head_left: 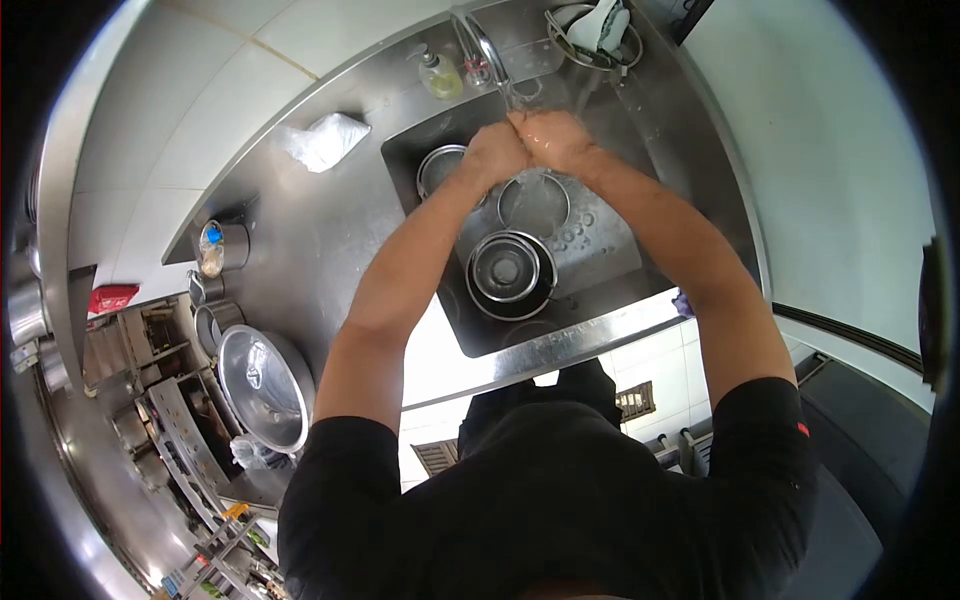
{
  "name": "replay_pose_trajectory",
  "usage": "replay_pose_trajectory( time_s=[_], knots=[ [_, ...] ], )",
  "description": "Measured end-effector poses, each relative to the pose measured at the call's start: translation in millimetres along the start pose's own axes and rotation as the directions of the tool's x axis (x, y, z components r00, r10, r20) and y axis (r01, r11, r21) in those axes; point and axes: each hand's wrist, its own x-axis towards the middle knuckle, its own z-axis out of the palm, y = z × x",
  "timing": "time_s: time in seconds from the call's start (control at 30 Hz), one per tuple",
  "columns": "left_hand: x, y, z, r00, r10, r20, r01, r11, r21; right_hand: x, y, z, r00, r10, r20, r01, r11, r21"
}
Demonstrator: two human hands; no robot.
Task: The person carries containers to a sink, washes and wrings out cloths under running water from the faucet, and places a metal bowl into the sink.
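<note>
Both hands are together under the running metal faucet [483, 48], over the steel sink [610, 255]. My left hand [498, 152] is closed, its knuckles against the other hand. My right hand [552, 138] is closed too, and wet. Whatever they may hold is hidden between them. Water splashes down into a round metal container [535, 205] just below. Nearer to me in the sink, small metal bowls [505, 272] sit nested in a dark-looking pan. Another round metal container [440, 168] stands partly behind my left wrist.
A soap pump bottle [438, 75] stands left of the faucet. A white plastic bag [328, 142] lies on the steel counter. At the back right is a wire basket [620, 58] with dishes. A large metal bowl [262, 385] and pots are at the left.
</note>
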Motion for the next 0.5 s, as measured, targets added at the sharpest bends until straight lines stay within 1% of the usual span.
replay_pose_trajectory(
  time_s=[0.03,0.1,0.13,0.2,0.27,0.3,0.33,0.4,0.43,0.47,0.5],
  knots=[
    [-3.2,4.3,-1.9,0.999,-0.037,0.014,0.036,0.998,0.044,-1.5,-4.0,-5.5,0.997,0.066,0.033,-0.066,0.998,0.007],
    [-5.7,9.5,-2.9,0.992,-0.116,0.04,0.11,0.986,0.128,4.4,15.8,21.5,1.0,-0.003,-0.014,0.005,0.989,0.151],
    [-4.3,8.6,-1.9,0.998,-0.06,0.034,0.052,0.977,0.205,9.4,27.9,40.9,0.999,-0.033,-0.043,0.042,0.974,0.223],
    [4.2,3.8,-3.0,0.998,0.056,0.021,-0.06,0.931,0.36,31.4,54.8,70.2,0.997,-0.008,0.083,-0.023,0.933,0.36],
    [6.0,1.2,-9.4,0.98,0.196,-0.03,-0.172,0.917,0.359,34.3,54.7,51.4,0.949,0.025,0.313,-0.179,0.861,0.476],
    [5.2,0.2,-12.3,0.963,0.266,-0.051,-0.231,0.904,0.359,33.9,56.0,33.1,0.882,0.036,0.47,-0.303,0.807,0.507],
    [3.9,-0.9,-14.6,0.952,0.303,-0.045,-0.268,0.894,0.358,28.4,52.0,11.5,0.79,0.031,0.613,-0.427,0.745,0.513],
    [3.1,-5.0,-19.6,0.926,0.375,-0.041,-0.337,0.87,0.359,9.1,43.4,-12.0,0.853,-0.018,0.522,-0.426,0.553,0.716],
    [4.3,-9.4,-20.4,0.936,0.343,-0.085,-0.3,0.899,0.319,2.3,40.8,-18.5,0.883,-0.034,0.468,-0.407,0.443,0.799],
    [4.1,-14.3,-20.7,0.944,0.306,-0.125,-0.263,0.925,0.276,-0.3,44.4,-6.9,0.947,0.071,0.315,-0.309,0.477,0.823],
    [5.2,-18.8,-20.6,0.951,0.263,-0.164,-0.223,0.948,0.229,-3.1,47.5,13.1,0.975,0.165,0.148,-0.214,0.52,0.827]
  ],
)
